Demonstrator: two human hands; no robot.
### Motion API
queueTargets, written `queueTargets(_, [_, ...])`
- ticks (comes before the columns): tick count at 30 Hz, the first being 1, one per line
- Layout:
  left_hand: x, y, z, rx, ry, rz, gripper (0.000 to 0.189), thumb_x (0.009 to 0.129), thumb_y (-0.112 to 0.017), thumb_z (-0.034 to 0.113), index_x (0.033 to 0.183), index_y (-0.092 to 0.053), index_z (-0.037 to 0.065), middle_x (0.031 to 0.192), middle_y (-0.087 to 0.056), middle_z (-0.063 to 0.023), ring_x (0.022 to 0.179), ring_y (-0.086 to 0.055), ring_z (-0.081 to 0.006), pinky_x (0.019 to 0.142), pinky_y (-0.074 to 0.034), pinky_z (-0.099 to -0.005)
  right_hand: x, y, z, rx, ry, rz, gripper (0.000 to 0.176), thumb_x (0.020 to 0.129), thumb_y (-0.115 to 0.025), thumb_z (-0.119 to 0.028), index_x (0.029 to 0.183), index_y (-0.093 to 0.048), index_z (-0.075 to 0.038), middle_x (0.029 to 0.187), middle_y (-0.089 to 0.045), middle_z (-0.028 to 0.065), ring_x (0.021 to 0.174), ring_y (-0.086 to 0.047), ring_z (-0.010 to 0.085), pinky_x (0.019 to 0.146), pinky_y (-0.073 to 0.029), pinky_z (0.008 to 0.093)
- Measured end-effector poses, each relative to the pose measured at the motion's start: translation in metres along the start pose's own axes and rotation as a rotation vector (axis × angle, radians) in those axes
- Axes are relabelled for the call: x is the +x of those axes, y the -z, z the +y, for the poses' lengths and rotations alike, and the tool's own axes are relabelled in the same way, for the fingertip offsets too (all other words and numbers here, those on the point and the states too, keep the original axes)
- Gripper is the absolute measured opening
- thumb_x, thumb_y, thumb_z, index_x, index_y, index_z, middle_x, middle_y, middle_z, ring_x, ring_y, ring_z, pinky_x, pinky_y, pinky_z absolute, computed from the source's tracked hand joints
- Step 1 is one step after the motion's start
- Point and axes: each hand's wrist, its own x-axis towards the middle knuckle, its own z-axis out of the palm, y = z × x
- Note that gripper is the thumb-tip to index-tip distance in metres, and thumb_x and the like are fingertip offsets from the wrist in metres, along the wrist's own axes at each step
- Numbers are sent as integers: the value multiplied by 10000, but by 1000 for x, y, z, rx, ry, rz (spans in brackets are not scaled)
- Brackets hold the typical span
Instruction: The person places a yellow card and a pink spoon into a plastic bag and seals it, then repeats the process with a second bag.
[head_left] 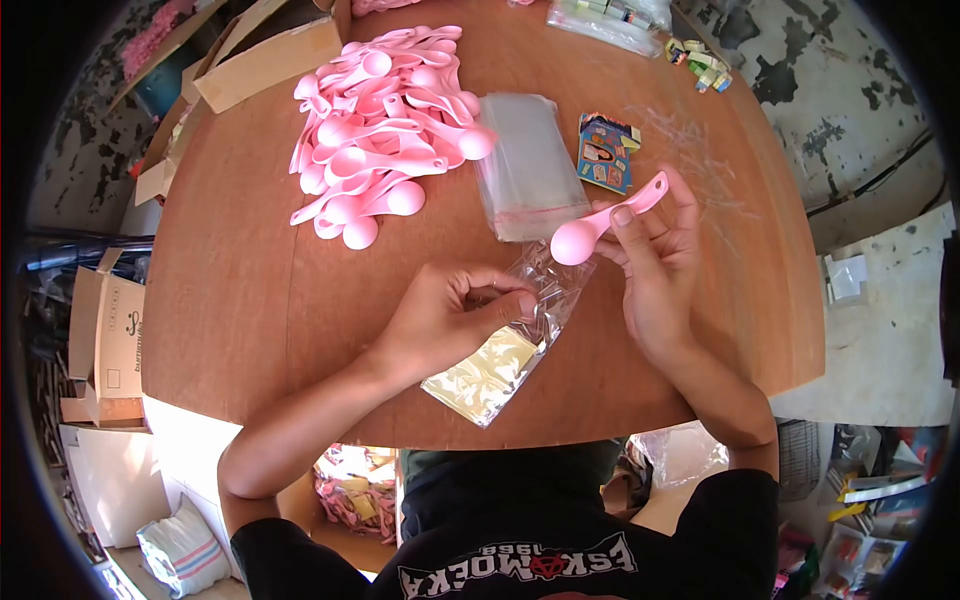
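My left hand pinches a clear plastic bag near its upper end. Inside the bag's lower part lies a pale yellow card or paper. My right hand grips a pink plastic measuring spoon by its handle, thumb on top, with the round bowl pointing left just above the bag's upper end. Beyond my hands a stack of flat clear bags rests on the table. To its left is a heaped pile of similar pink spoons.
A colourful printed small box sits right of the bag stack on the brown table. Cardboard boxes stand at the back left. A plastic-wrapped pack and several small items lie at the far edge. Below the table is a filled carton.
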Motion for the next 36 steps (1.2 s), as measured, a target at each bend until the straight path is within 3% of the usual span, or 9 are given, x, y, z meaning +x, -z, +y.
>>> queueTargets(9, [1, 0, -6, 14, 0, -2, 187, 920, -689, 136, 1009, -718, -26, 837, -728, -65, 763, -627, -50, 663, -515, -244, -3, -1, 4, -61, 71, -37, 500, 922, -618, 38, 1358, -376, 12, 1048, -660, 128, 962, -654, 145, 833, -528, 262])
queueTargets(15, [1, -1, -3, 72, 30, -4, 235, 935, -682, 156, 1088, -702, -22, 915, -716, -18, 824, -597, -20, 700, -504, -213, -8, 0, 3, -115, 131, -114, 495, 918, -620, 45, 1349, -378, 14, 1034, -657, 116, 958, -644, 132, 824, -532, 263])
queueTargets(17, [0, -2, 1, 131, -7, 29, 212, 922, -687, 144, 1060, -716, -14, 832, -733, -54, 772, -602, -27, 657, -515, -246, -10, -5, -1, -74, 155, -113, 487, 913, -623, 53, 1334, -381, 10, 1026, -658, 117, 952, -644, 132, 814, -539, 266])
queueTargets(21, [-1, -4, 6, 81, 20, -5, 224, 931, -680, 149, 1081, -709, -15, 836, -728, -41, 771, -604, -29, 662, -519, -253, -9, -3, 3, -54, 230, -117, 463, 892, -634, 78, 1278, -392, -3, 999, -661, 122, 924, -649, 132, 787, -555, 272])
queueTargets(24, [-2, -4, 3, -7, 16, -65, 257, 941, -677, 169, 1112, -685, -23, 882, -693, 8, 813, -584, -17, 690, -497, -205, -10, -5, 2, -32, 209, -145, 450, 884, -641, 83, 1254, -402, -5, 989, -663, 113, 909, -650, 125, 794, -555, 270])
queueTargets(26, [-1, -3, 3, -22, -84, -90, 260, 944, -672, 163, 1123, -674, -27, 941, -696, -15, 849, -593, -27, 729, -507, -214, -11, -4, 4, -71, 238, -149, 452, 879, -646, 84, 1251, -405, -4, 993, -665, 109, 907, -650, 121, 792, -551, 266])
queueTargets(34, [-2, -8, 5, -198, -85, -71, 297, 974, -614, 122, 1221, -608, -42, 1068, -691, -64, 959, -633, -86, 839, -521, -247, -14, -4, 7, -77, 148, -202, 453, 864, -685, 54, 1231, -427, -13, 982, -679, 88, 900, -647, 107, 794, -513, 263])
queueTargets(36, [-2, -7, 6, -187, -71, -89, 304, 984, -596, 119, 1241, -596, -43, 1073, -691, -69, 969, -638, -96, 851, -521, -253, -15, -3, 9, -240, 277, -206, 460, 849, -716, 27, 1217, -443, -15, 969, -683, 88, 889, -641, 104, 784, -499, 267])
